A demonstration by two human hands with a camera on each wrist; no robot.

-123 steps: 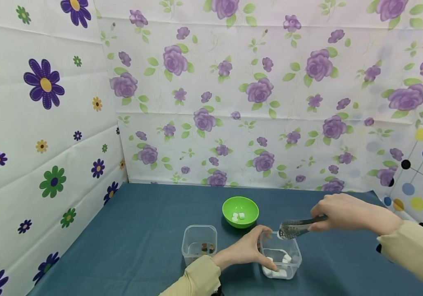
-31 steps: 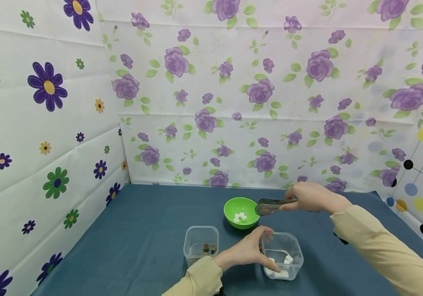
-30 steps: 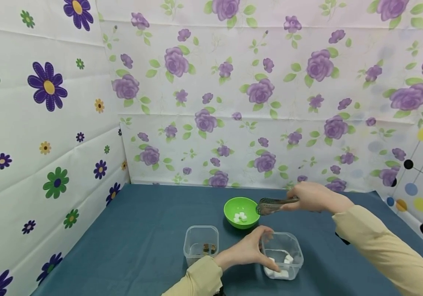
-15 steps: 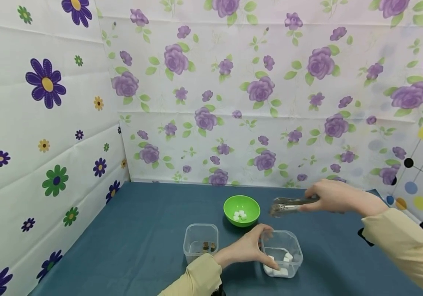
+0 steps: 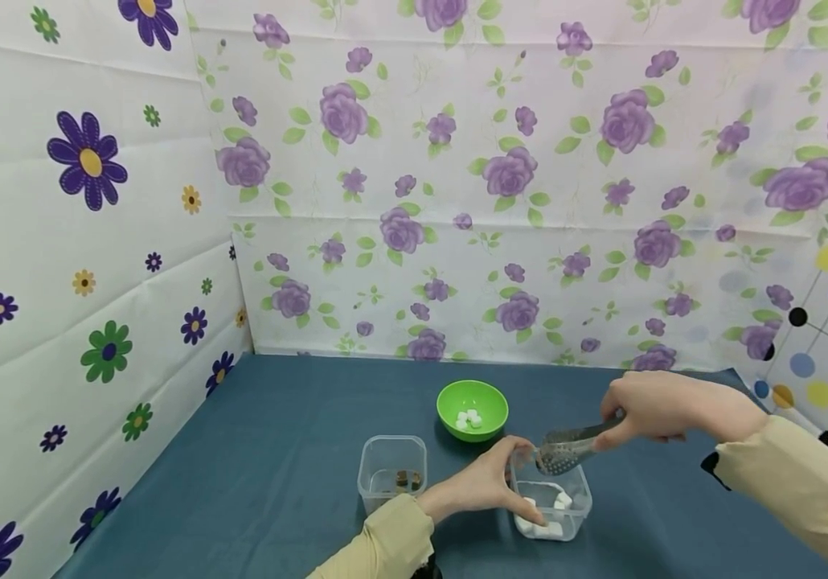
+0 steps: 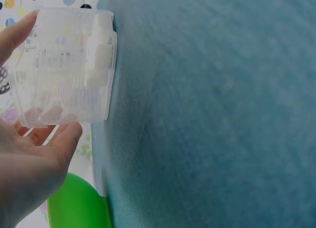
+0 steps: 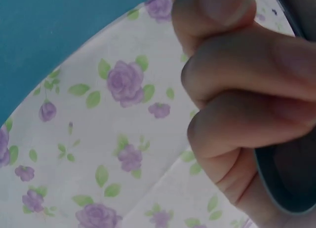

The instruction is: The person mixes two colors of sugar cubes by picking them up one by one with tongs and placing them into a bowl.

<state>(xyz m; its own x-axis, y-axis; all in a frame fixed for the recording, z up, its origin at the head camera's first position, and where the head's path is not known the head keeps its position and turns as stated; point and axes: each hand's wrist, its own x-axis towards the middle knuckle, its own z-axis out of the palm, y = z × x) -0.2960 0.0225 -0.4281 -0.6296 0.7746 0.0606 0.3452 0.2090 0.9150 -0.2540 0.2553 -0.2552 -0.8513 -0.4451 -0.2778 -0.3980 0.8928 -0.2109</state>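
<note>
1. Seen from the head camera, the left hand (image 5: 485,485) reaches in from below, its forearm in a tan sleeve, and curls round the near left side of a clear tub (image 5: 553,498) standing on the blue counter (image 5: 284,450); the thumb lies over the tub's far rim and the fingers wrap its near wall. White cubes (image 5: 546,527) lie at the bottom of the tub. The right hand (image 5: 656,406) comes in from the right, wrist held level, and pinches the handle of metal tongs (image 5: 566,450), whose perforated tips slope down to the left and sit just above the tub's open top, close to the left thumb. A green bowl (image 5: 472,408) with a few white cubes stands just beyond the tub, and a second clear tub (image 5: 392,474) holding small brown pieces stands to its left.

2. While the left wrist camera looks along the palm, the left hand (image 6: 29,169) shows its fingers bent round the clear tub (image 6: 61,67), a fingertip at the upper corner and the thumb beneath. White cubes (image 6: 98,55) press against the tub's floor. The green bowl (image 6: 76,203) shows at the lower edge.

3. Where the right wrist camera fills with knuckles, the right hand (image 7: 242,85) has its fingers curled tightly together round a dark metal edge of the tongs (image 7: 291,178). Floral wall covering (image 7: 123,139) lies behind.
</note>
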